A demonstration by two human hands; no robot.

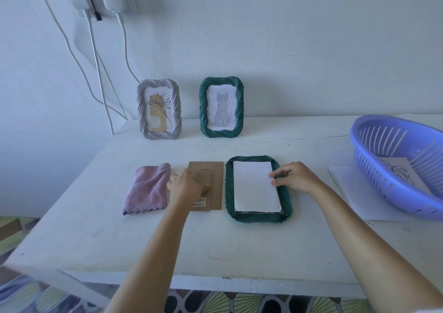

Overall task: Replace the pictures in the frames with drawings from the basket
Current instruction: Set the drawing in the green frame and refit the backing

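A green twisted-rim frame point(229, 193) lies face down on the white table point(215, 243) with a blank white sheet point(254, 188) in its back. My right hand point(296, 177) pinches that sheet's right edge. Just to the left lies the brown cardboard backing board point(215, 176). My left hand point(185, 187) grips its left side, thumb on top. A grey frame point(142, 111) with a plant print and a green frame point(203, 111) with a cat drawing stand at the wall. A leaf drawing point(398, 171) lies in the purple basket point(374, 169) at the right.
A folded pink cloth point(148, 188) lies left of the backing board, close to my left fingers. Loose white sheets point(352, 193) lie partly under the basket. White cables point(96, 56) hang down the wall at the back left. The table's front edge is near me.
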